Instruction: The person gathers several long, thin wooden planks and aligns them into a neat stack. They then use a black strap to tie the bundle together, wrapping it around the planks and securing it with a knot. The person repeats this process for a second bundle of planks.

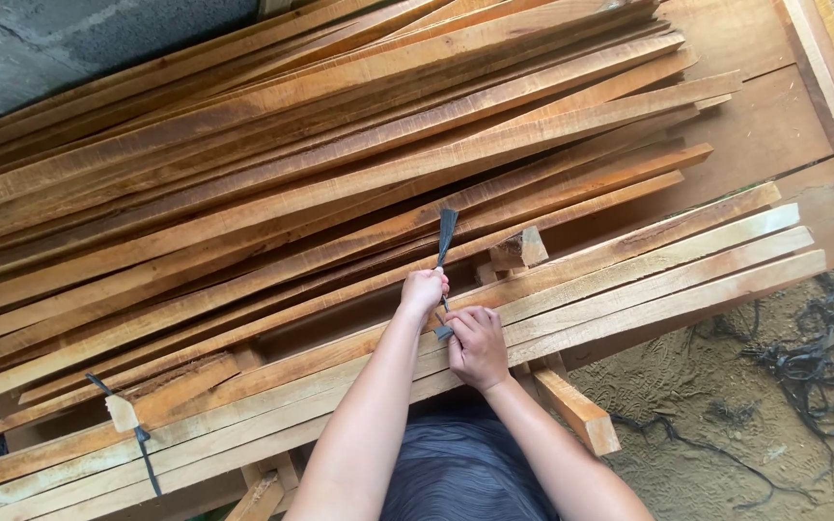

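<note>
A black strap (447,232) runs up from a bundle of pale wooden slats (649,280) lying across the front of the pile. My left hand (424,290) is closed around the strap just above the slats, its free end sticking up past my fist. My right hand (478,345) sits right beside it, fingers closed on the lower end of the same strap against the slats. A second black strap (142,446) binds the same bundle at the lower left.
A big heap of long reddish wooden slats (320,164) fills the view behind the bundle. A short wood block (519,249) lies on the pile near my hands. Sandy ground with loose black straps (808,362) is at the right. Flat boards (764,125) lie top right.
</note>
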